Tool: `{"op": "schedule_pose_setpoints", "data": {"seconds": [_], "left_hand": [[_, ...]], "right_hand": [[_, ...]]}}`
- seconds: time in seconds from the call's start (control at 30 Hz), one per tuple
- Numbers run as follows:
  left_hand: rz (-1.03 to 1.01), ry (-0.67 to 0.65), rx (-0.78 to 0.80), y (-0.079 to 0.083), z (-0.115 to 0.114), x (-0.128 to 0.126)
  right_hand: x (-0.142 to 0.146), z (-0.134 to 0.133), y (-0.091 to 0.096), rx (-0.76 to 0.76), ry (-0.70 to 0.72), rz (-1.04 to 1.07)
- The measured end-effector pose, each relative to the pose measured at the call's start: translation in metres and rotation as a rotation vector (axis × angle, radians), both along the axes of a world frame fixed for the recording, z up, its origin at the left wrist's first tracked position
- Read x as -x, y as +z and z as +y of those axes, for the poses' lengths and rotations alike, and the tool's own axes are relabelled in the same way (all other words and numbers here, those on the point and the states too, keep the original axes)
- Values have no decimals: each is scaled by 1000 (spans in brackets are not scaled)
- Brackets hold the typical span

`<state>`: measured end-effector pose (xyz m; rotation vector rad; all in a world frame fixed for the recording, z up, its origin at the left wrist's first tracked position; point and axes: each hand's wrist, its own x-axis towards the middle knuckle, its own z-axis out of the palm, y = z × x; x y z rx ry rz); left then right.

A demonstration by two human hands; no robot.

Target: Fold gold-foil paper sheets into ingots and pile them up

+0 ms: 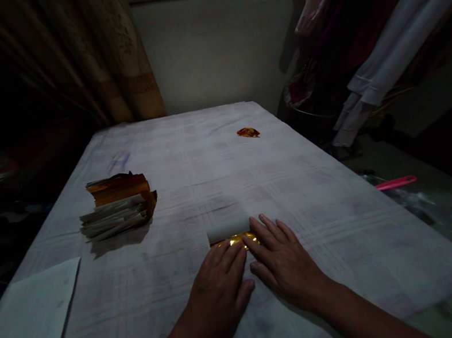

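Head view: one table point(190, 166), white-topped. Main item: foil point(229, 232), gold on one face, pale on the other, partly turned over on itself, lying about mid-width, closer to the near edge than the far. Left hand point(219, 279): palm down, fingers extended, tips at the foil's near side; gripping nothing. Right hand point(286, 266): palm down, fingers spread over the foil's right end; gripping nothing. Handling, by judgement: very light, thin, springy at the bend, slick on the gold face, easily creased; best taken by the uncovered left end or pressed under flat fingertips. Also: pile point(114, 218) of like sheets, toward the left edge; gold scrap point(248, 132), near the far right corner; white board point(28, 335), near left corner.
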<state>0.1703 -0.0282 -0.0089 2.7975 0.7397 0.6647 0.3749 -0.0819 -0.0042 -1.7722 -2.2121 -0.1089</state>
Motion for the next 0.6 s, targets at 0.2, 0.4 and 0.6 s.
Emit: {"op": "schedule_pose_setpoints", "data": {"seconds": [0.2,0.4,0.6], "left_hand": [[6,-1,-12,0,1,1],[-14,-6,-4,-1,2,0],[-1,-15,-20,2,3,2]], "right_hand": [[0,-5,-5,28,-64,-53],[3,-7,1,86,4,-36],[-14,-11,0,74,-8,-70]]}}
